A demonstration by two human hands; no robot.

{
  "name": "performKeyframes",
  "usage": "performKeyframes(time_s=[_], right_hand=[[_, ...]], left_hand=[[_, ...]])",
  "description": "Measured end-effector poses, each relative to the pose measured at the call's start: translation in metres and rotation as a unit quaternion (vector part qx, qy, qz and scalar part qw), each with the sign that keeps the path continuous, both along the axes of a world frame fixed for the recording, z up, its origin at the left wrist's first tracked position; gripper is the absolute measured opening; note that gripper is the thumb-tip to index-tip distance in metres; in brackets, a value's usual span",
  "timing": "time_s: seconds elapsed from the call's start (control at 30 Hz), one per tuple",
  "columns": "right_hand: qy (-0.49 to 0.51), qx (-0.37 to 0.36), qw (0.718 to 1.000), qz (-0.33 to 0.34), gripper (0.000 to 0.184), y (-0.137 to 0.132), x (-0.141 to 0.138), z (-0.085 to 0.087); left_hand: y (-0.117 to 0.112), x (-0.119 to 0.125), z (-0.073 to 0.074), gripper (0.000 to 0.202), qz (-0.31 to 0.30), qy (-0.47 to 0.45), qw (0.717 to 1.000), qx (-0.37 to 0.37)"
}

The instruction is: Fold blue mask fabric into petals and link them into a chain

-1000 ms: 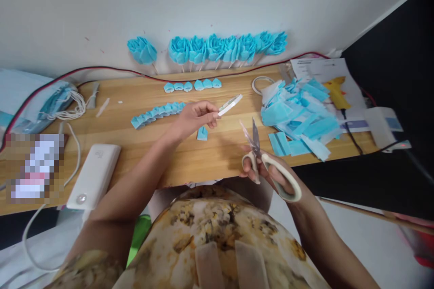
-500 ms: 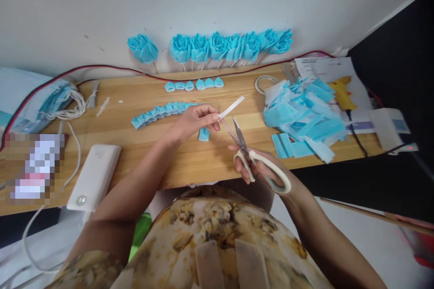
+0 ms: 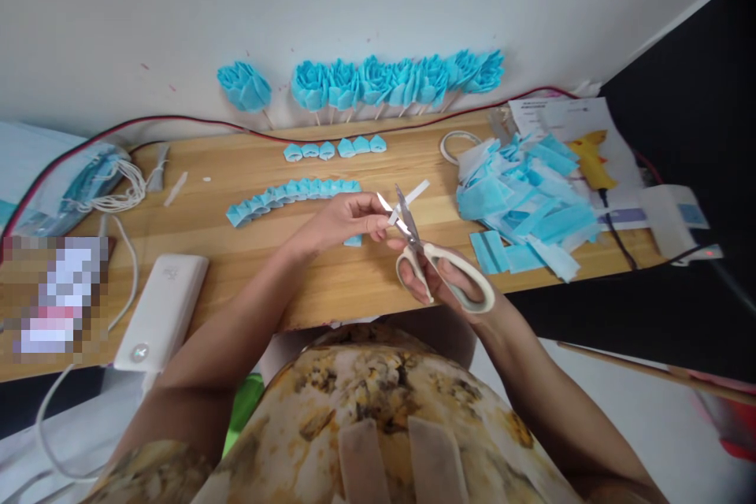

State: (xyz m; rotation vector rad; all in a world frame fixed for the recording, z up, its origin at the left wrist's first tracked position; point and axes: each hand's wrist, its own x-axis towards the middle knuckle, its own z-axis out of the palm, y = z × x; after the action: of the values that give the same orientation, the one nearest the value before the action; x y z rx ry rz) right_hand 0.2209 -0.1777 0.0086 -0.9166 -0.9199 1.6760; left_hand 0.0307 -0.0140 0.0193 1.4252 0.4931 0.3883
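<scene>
Between thumb and fingers, my left hand [image 3: 353,219] pinches a narrow white strip [image 3: 418,190] that points up and to the right. My right hand [image 3: 437,276] has its fingers through the cream handles of a pair of scissors [image 3: 409,222]. The parted blades lie across the strip, close to my left fingertips. A small blue folded piece [image 3: 353,240] shows partly beneath my left hand. Left of that hand runs a curved row of blue folded pieces [image 3: 283,195] on the wooden table [image 3: 248,276]. Two short groups of similar pieces [image 3: 335,148] lie behind it.
Blue flowers on sticks [image 3: 375,83] lean along the wall. At right are a heap of blue cut pieces [image 3: 525,189], a tape roll [image 3: 452,148] and a yellow glue gun [image 3: 591,157]. A white power bank [image 3: 162,311] and a blurred phone [image 3: 64,291] lie at left.
My right hand has brought the scissors up and left, so the blades now cross the white strip. My left hand has shifted slightly, still pinching the strip.
</scene>
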Motion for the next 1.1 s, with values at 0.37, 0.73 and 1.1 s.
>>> performKeyframes(time_s=[0.37, 0.73, 1.1], right_hand=[[0.041, -0.014, 0.999, -0.019, 0.05, -0.002, -0.004, 0.0], [0.043, -0.033, 0.998, -0.035, 0.051, -0.007, -0.008, 0.0], [-0.236, -0.005, 0.971, -0.047, 0.058, -0.01, -0.033, 0.011]], left_hand=[[0.001, -0.001, -0.001, 0.055, -0.011, -0.002, 1.0, -0.017], [0.0, 0.002, 0.001, 0.048, 0.022, 0.004, 1.0, 0.022], [-0.001, 0.005, -0.002, 0.041, 0.095, 0.031, 0.994, 0.035]])
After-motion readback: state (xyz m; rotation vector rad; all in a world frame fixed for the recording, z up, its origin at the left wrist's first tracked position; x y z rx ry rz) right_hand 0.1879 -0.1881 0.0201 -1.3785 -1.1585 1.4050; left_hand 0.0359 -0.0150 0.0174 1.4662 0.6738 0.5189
